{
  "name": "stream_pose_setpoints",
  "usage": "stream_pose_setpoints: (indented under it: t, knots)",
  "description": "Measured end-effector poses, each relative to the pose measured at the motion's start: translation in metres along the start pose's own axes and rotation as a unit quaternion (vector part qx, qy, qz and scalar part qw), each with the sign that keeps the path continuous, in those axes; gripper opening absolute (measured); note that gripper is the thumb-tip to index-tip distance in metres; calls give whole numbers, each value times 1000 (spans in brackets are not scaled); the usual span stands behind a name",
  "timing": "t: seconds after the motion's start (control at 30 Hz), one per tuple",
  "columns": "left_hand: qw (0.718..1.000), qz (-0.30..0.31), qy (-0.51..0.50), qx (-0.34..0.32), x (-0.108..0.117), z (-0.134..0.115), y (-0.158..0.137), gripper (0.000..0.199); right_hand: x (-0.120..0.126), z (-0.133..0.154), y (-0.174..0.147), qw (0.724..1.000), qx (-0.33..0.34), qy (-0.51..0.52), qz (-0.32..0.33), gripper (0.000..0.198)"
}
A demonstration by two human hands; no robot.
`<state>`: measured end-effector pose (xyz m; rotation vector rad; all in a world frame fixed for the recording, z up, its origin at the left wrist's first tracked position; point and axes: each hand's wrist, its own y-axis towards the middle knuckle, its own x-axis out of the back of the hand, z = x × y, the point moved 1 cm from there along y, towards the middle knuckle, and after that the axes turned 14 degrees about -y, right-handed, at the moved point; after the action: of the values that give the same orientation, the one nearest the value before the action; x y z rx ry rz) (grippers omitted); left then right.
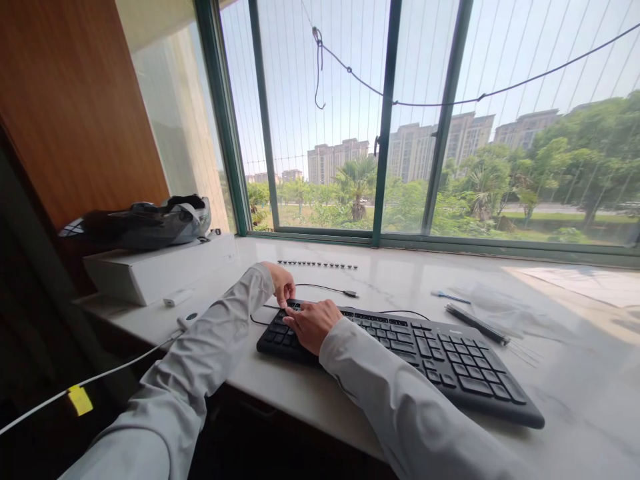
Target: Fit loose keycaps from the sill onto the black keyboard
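A black keyboard point(400, 333) lies at a slant on the pale marble-patterned sill. My left hand point(281, 283) reaches over its far left corner, fingers bent down and closed near the top row. Right beside it, my right hand point(316, 323) rests over the left part of the keys, its fingers curled and its thumb and fingertips meeting the left hand's. Whatever is between the fingertips is hidden or too small to make out. Bare key sockets show along part of the top row. Beyond the hands stands a line of small black keycaps point(317, 265).
Behind the keyboard lies a cable with a USB plug point(351, 293). To the right are a dark bundle of thin rods point(477, 325), a blue-tipped stick point(451, 297) and clear plastic point(505, 307). At left, a white box point(160, 270) carries a dark bag point(150, 223); a white cord point(125, 370) hangs nearby.
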<state>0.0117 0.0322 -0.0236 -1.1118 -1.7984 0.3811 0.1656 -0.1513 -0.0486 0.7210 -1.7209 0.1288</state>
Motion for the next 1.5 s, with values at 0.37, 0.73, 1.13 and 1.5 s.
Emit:
stream_pose_setpoints:
  t: [0.37, 0.73, 1.13, 1.5]
  knots:
    - [999, -36, 7, 30, -7, -14, -8, 61, 2, -1, 2, 1000, 6, 2, 9, 47]
    - [1000, -28, -2, -1, -2, 0, 3, 61, 0, -2, 2, 1000, 13, -9, 2, 48]
    - [1000, -7, -23, -6, -2, -1, 4, 56, -4, 0, 3, 1000, 18, -1, -10, 47]
    - [993, -8, -98, -68, -4, 18, 0, 59, -2, -6, -1, 999, -23, -6, -27, 41]
